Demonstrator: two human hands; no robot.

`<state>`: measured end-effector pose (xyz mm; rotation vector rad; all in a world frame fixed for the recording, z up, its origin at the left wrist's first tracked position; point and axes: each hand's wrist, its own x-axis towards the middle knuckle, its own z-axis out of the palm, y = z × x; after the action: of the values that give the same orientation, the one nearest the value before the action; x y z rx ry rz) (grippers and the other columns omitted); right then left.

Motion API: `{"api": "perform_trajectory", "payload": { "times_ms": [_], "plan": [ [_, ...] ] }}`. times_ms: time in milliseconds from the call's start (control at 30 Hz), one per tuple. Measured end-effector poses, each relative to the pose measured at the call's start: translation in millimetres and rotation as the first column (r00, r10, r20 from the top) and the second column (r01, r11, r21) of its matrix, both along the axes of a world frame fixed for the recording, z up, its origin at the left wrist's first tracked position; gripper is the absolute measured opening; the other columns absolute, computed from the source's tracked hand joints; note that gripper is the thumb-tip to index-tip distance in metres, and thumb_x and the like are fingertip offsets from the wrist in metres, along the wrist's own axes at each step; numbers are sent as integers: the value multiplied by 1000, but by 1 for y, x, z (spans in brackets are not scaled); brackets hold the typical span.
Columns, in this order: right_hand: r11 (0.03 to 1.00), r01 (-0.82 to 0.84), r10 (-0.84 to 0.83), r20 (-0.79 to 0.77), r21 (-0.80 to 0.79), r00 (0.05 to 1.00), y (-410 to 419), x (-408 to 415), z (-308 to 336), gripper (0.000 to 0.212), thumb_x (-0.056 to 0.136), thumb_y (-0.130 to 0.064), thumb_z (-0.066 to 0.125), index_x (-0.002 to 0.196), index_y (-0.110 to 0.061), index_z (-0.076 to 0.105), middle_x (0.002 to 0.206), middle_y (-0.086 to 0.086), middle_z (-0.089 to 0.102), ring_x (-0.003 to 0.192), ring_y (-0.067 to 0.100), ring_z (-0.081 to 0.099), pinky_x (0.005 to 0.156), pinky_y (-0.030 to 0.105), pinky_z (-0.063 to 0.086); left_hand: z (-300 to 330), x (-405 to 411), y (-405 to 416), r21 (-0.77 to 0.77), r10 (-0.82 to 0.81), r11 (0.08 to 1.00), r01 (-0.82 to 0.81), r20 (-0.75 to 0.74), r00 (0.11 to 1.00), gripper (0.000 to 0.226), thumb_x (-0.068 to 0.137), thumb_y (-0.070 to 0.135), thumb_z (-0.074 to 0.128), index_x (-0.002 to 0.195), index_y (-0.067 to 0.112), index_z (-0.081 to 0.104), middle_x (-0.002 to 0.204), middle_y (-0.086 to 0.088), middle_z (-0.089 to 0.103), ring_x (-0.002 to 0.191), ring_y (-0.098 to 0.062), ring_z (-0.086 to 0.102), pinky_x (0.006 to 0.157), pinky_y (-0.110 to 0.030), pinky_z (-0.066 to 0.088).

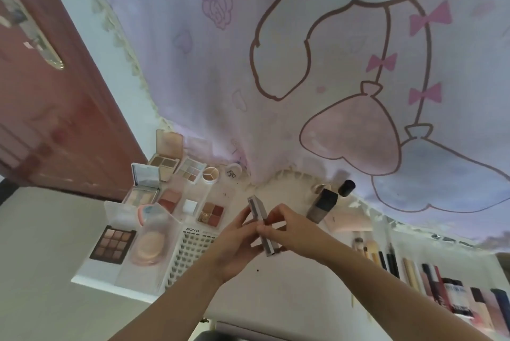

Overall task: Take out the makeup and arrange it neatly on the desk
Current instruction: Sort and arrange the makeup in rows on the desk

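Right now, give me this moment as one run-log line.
left hand: holds slim palette case | right hand: on same case, above desk | palettes: laid out left | brushes: right

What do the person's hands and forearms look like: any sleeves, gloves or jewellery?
Both forearms are bare as far as the picture shows, no sleeves in view. The left hand and the right hand wear no gloves. No rings, bracelets or watch can be seen; the nails are too blurred to judge.

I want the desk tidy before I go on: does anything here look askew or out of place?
The dark foundation bottle lies tilted on the white desk with its black cap off beside it. The palettes on the left sit open in rows; nothing looks spilled or broken.
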<state>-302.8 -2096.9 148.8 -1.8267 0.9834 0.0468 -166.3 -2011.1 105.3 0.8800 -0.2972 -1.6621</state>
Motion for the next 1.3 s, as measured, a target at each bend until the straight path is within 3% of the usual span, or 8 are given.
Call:
{"api": "perform_trajectory", "payload": {
  "times_ms": [100,267,667,833,933,1033,1167,1300],
  "plan": [
    [998,50,-49,-12,31,999,-1,3,-2,46,78,-53,66,111,-27,49,115,-14,56,92,7,63,81,31,57,-3,6,2,-3,-13,1000,13,-28,1000,57,83,9,61,137,16,43,119,-16,63,107,-28,63,95,-60,44],
    [974,110,-116,21,198,993,3,3,-6,45,77,-39,72,113,-24,50,117,-10,55,97,12,64,80,32,58,-11,12,9,-33,-80,996,80,-26,996,59,82,10,67,136,20,46,131,-18,56,121,-32,54,90,-57,48],
    [945,104,-111,4,309,994,-6,17,-10,41,78,-32,71,112,-25,50,119,-6,52,106,17,59,90,38,54,-16,24,6,-40,-82,996,83,19,996,62,74,14,76,131,24,55,127,-16,58,118,-31,56,88,-54,50],
    [958,46,-46,-7,284,999,-12,24,-9,41,79,-33,70,112,-24,47,118,-5,51,105,16,59,88,36,55,-13,29,3,-40,-81,996,83,38,996,61,75,15,74,131,26,54,126,-14,59,118,-29,57,87,-51,51],
    [966,-17,14,11,260,1000,-19,29,-1,40,79,-33,69,111,-26,47,117,-9,53,102,14,62,88,35,56,-5,39,-3,2,-76,997,76,57,995,64,80,17,70,138,24,44,128,-15,59,118,-29,57,84,-53,52],
    [975,-65,66,6,210,998,-24,33,8,39,77,-40,68,109,-31,46,118,-14,53,101,9,63,87,34,56,5,48,-10,22,-61,998,59,153,986,71,78,20,68,142,21,37,125,-15,61,114,-28,60,80,-50,54],
    [992,-54,49,43,117,998,-26,37,15,37,78,-42,70,105,-30,49,115,-13,56,94,10,66,79,32,59,17,53,-11,-34,-89,994,102,280,956,70,77,24,70,140,22,40,118,-10,65,110,-26,63,80,-47,55],
    [985,-15,-6,127,169,992,-29,26,20,36,77,-38,71,107,-26,54,111,-9,61,94,11,68,80,35,59,23,54,-10,-84,-84,990,112,289,954,55,83,23,70,134,26,50,121,-9,63,112,-26,61,80,-48,55]
  ]
}}
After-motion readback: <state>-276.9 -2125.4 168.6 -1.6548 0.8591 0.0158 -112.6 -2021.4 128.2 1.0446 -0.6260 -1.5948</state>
